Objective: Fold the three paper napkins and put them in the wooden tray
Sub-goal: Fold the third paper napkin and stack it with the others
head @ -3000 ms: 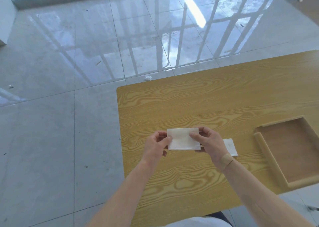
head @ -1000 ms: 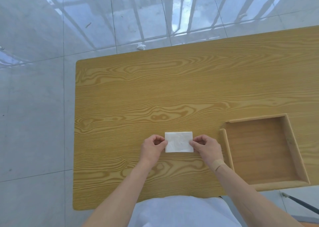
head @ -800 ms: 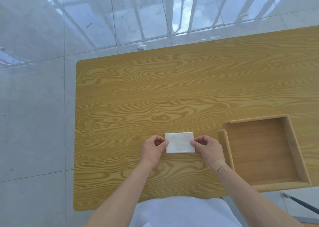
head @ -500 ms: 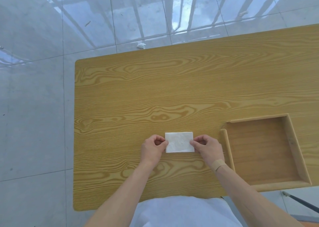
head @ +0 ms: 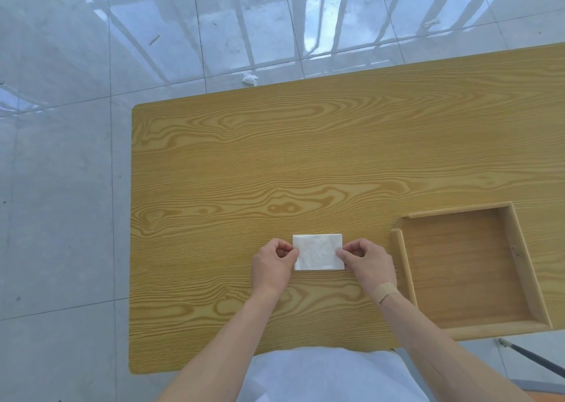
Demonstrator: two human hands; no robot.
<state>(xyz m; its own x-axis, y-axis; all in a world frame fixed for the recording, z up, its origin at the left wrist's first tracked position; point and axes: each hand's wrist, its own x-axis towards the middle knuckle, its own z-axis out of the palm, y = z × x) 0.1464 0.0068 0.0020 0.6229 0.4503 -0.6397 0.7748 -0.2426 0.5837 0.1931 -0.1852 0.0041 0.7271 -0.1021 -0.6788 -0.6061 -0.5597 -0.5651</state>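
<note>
You are in the folding step: your left hand (head: 272, 264) pinches the left edge of a white paper napkin (head: 318, 252) and your right hand (head: 367, 261) pinches the right edge, fingers closed on the paper at both sides, so neither hand is free. The napkin lies flat on the surface (head: 305, 163), already a small, neat rectangle, near the front edge and a little to the left of the wooden tray (head: 403, 267). The tray holds nothing that you can see, so by my reckoning none of the three napkins is put away yet; only one white rectangle shows, and whether more sheets lie under it you cannot tell. The next move, I judge, calls for either one more fold — bringing one short edge over to meet the other and pressing the crease — or a lift to the right, over the tray's low left rail. The paper looks thin, soft and faintly embossed, so it will flop if held by one corner. The tray is shallow, square, of pale wood with raised rails; the surface is a smooth, yellow wood-grain laminate.
</note>
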